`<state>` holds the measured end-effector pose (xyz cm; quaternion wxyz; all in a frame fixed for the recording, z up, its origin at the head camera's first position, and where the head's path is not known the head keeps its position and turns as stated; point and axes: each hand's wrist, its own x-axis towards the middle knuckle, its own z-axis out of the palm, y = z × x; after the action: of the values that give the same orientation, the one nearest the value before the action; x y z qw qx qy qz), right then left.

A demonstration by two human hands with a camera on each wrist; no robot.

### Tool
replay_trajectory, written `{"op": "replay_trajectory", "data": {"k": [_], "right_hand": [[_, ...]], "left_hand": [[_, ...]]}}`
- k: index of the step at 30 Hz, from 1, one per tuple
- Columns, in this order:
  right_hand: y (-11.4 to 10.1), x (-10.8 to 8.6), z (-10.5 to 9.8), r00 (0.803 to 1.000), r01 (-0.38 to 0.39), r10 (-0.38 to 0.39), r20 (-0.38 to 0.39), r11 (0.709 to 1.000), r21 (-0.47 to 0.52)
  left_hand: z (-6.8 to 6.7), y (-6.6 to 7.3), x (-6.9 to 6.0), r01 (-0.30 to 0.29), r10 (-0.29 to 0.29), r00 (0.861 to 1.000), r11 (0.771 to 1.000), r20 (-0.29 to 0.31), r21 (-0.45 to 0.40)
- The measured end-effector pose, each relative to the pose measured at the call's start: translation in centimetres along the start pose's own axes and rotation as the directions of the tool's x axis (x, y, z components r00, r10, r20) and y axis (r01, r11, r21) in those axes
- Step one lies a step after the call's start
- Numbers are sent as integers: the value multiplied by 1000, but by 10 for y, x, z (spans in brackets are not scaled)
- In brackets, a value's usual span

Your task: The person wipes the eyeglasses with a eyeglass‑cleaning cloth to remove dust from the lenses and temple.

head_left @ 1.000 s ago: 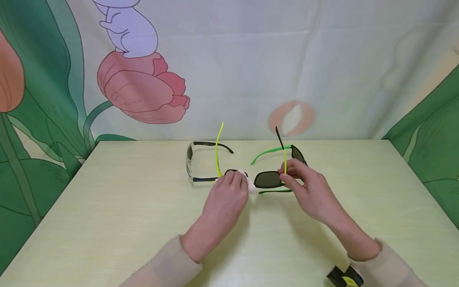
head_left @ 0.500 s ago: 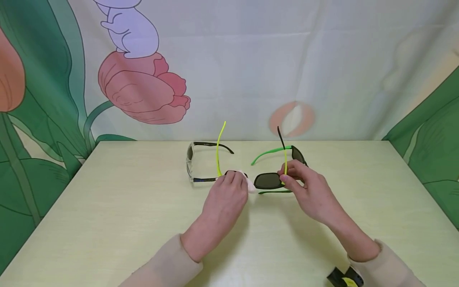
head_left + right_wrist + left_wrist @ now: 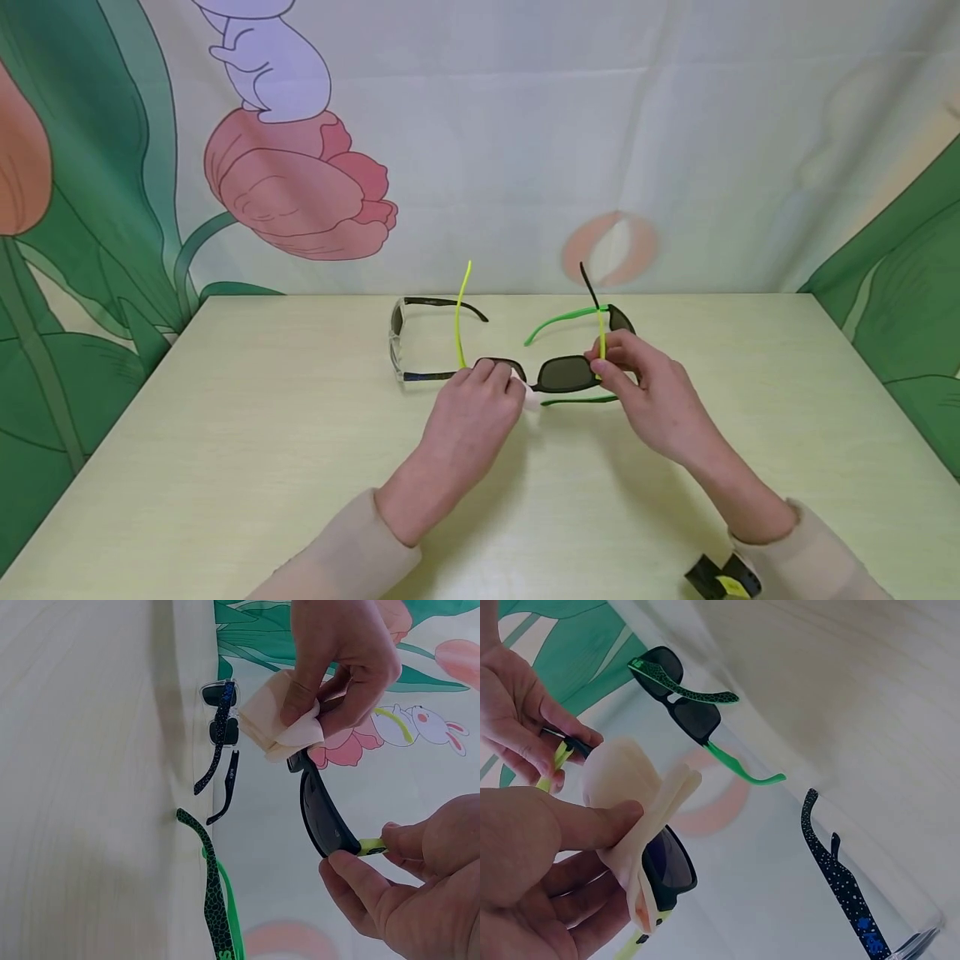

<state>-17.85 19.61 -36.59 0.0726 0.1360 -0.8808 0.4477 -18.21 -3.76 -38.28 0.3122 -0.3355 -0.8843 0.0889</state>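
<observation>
My left hand (image 3: 474,421) pinches a pale folded cloth (image 3: 622,774) against one lens of a pair of black sunglasses (image 3: 567,374) with yellow temples. The cloth wraps over that lens's edge, and in the head view the hand mostly covers it. My right hand (image 3: 660,404) grips the other end of the sunglasses between thumb and fingers, near the hinge, as the right wrist view shows. The other dark lens (image 3: 328,817) is uncovered. The sunglasses are held up above the table, their temples unfolded and pointing away from me.
Clear-framed sunglasses (image 3: 396,337) with dark temples lie unfolded behind my left hand. Green-templed sunglasses (image 3: 570,317) lie behind and under the right hand. A black and yellow object (image 3: 723,577) sits at the table's front right, beside the sleeve. A printed curtain (image 3: 487,150) hangs behind the table (image 3: 300,433).
The held sunglasses have shifted slightly right, and more of the left lens's rim shows past the left hand. Both hands keep their hold; the other sunglasses have not moved.
</observation>
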Motion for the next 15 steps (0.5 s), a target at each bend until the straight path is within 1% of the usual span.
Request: {"op": "replay_trajectory", "data": {"k": [4, 7, 11, 15], "right_hand": [[0, 0, 0, 1000, -6, 6, -4, 1000, 5], [0, 0, 1, 1000, -4, 4, -3, 1000, 11], [-2, 0, 4, 1000, -8, 8, -2, 1000, 28], [-3, -1, 7, 1000, -1, 1, -10, 999, 34]], "left_hand": [[0, 1, 0, 6, -6, 1000, 1000, -21, -6], [0, 2, 1, 23, -23, 1000, 1000, -9, 16], [3, 6, 1, 47, -48, 999, 996, 18, 77], [6, 9, 0, 57, -64, 997, 987, 41, 152]]}}
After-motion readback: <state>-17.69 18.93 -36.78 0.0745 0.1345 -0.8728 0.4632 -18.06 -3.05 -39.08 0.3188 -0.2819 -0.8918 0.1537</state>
